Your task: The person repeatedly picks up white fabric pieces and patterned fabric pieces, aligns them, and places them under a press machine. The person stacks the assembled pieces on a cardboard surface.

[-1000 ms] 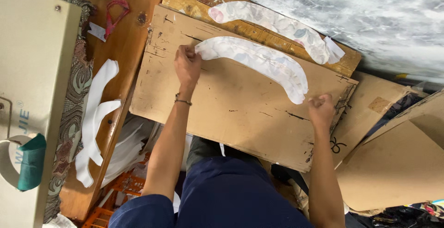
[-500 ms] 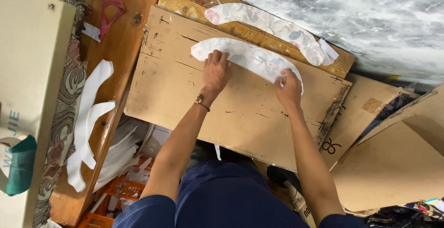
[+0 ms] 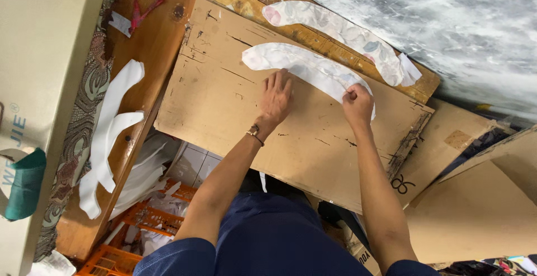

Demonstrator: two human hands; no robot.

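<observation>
Fabric strip (image 3: pixel 302 66), curved, is lying near cardboard sheet's (image 3: pixel 224 108) far edge. Left hand (image 3: pixel 276 98) is pressing it, fingers flat and spread; right hand (image 3: pixel 358 103) fingers are pinching its end. Second strip (image 3: pixel 335 29) is sitting beyond. Bare cardboard is running toward near edge.

Two curved fabric pieces (image 3: pixel 305 66), one cardboard sheet (image 3: pixel 224 102), two hands (image 3: pixel 275 98).
</observation>
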